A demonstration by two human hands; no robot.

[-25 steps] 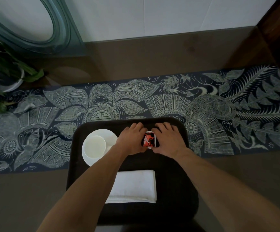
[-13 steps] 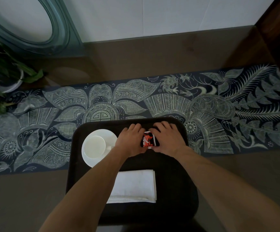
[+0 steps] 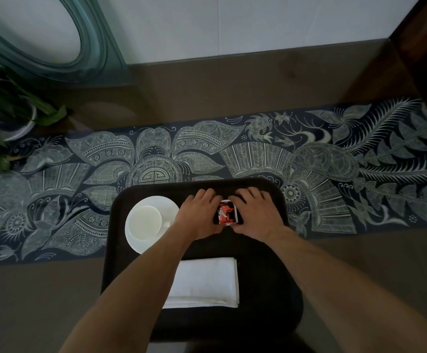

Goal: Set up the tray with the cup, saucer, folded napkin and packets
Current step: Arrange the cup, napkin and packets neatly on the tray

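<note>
Four items are counted on the dark rounded-corner serving tray [image 3: 265,281], which sits on the brown bench [image 3: 41,301] partly over a navy runner with pale leaf and flower print [image 3: 334,161].

Item one: white round ceramic cup [image 3: 144,222], upright on item two, the white round saucer [image 3: 141,244], at the tray's far left.

Item three: white folded cloth napkin [image 3: 207,281], flat at the near middle, partly under my left forearm.

Item four: red-and-black printed packets with white edges [image 3: 227,213], at the far middle of the tray, just right of the saucer.

My left hand [image 3: 199,215] and right hand [image 3: 254,215] press in on the packets from either side, fingers curled around their edges; how many packets are stacked I cannot tell.

Step in hand, as I judge it: squaring the packets, the last placement. Next move calls for letting go gently with both hands so nothing slides, then checking alignment.
</note>
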